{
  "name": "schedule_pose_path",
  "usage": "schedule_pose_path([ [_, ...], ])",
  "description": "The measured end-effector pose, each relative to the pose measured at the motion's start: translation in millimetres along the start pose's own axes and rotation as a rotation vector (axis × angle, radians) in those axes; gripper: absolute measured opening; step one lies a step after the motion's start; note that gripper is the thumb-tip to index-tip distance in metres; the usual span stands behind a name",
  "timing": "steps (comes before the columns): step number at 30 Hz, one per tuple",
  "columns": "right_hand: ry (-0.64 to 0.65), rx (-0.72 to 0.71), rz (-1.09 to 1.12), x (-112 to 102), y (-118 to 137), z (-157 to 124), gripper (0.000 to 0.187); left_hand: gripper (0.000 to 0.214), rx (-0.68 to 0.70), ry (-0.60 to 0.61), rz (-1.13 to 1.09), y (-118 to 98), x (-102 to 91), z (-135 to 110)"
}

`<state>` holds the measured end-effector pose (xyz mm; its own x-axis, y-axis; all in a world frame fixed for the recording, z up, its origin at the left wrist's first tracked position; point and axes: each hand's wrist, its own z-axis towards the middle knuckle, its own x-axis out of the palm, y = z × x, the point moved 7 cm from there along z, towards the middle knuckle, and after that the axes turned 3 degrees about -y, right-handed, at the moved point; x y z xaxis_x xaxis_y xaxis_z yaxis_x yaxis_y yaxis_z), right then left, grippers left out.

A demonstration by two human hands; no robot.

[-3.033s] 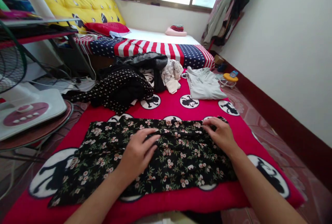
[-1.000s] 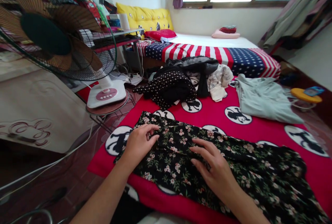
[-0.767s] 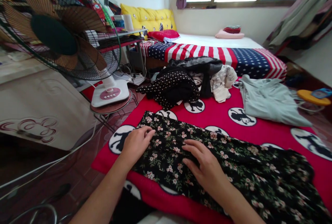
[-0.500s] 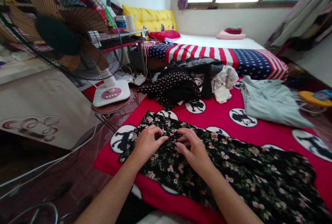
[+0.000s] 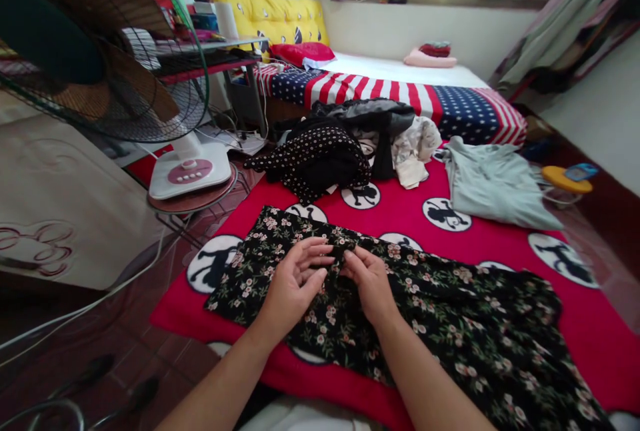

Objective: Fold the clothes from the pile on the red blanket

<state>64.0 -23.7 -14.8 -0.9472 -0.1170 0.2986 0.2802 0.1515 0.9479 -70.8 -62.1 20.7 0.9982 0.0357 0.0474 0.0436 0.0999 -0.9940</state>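
Note:
A long black garment with a floral print (image 5: 470, 318) lies spread across the red blanket (image 5: 395, 208) in front of me. My right hand (image 5: 371, 281) pinches a small raised fold of this garment between thumb and fingertips. Just left of it, my left hand (image 5: 296, 279) hovers at the cloth with its fingers stretched and the thumb apart. Its fingertips are close to the fold. Whether they touch it I cannot tell.
Behind the garment is a heap of dark clothes (image 5: 320, 151), with a pale green garment (image 5: 495, 181) to its right. A standing fan (image 5: 190, 168) rests on a stool at the left. Farther back are a bed (image 5: 385, 94) and a yellow cushion (image 5: 270, 14).
My right fingers have closed on the floral garment and lifted a small fold. My left hand has moved slightly right, fingers straighter. The whole view has shifted a little to the right.

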Motion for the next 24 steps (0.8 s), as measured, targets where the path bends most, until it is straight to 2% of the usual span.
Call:
schedule_pose_path([
  [3, -0.033, 0.016, 0.074, -5, -6, 2, 0.027, 0.036, -0.031, -0.055, 0.028, 4, -5.9, 2],
  [5, -0.030, 0.018, 0.094, -6, -7, 2, 0.027, 0.041, -0.026, -0.063, 0.105, 5, -6.9, 2],
  [9, 0.008, 0.015, 0.103, -4, -6, 1, 0.025, 0.079, 0.109, -0.050, 0.438, -3, 0.4, -3],
  [11, 0.016, 0.020, 0.094, -4, -7, 0, 0.023, 0.088, 0.194, -0.036, 0.623, -6, 8.8, -7],
  [14, 0.055, 0.027, 0.087, -2, -8, -1, 0.022, 0.082, 0.282, -0.041, 0.749, -9, 18.0, -9],
  [16, 0.125, 0.033, 0.083, 5, -7, -5, 0.023, 0.074, 0.304, -0.078, 0.729, -9, 14.4, -6],
  [18, 0.234, 0.026, 0.067, 16, -4, -11, 0.034, 0.065, 0.272, -0.146, 0.622, -7, -2.9, 1],
  [19, 0.293, 0.008, 0.051, 23, -1, -15, 0.042, 0.059, 0.233, -0.196, 0.547, -4, -17.4, 6],
  [22, 0.457, -0.087, -0.057, 43, 6, -27, 0.055, 0.048, 0.117, -0.426, 0.393, 5, -78.0, 17],
  [24, 0.482, -0.172, -0.185, 49, 7, -32, 0.052, 0.047, 0.095, -0.591, 0.479, 5, -119.4, 18],
])
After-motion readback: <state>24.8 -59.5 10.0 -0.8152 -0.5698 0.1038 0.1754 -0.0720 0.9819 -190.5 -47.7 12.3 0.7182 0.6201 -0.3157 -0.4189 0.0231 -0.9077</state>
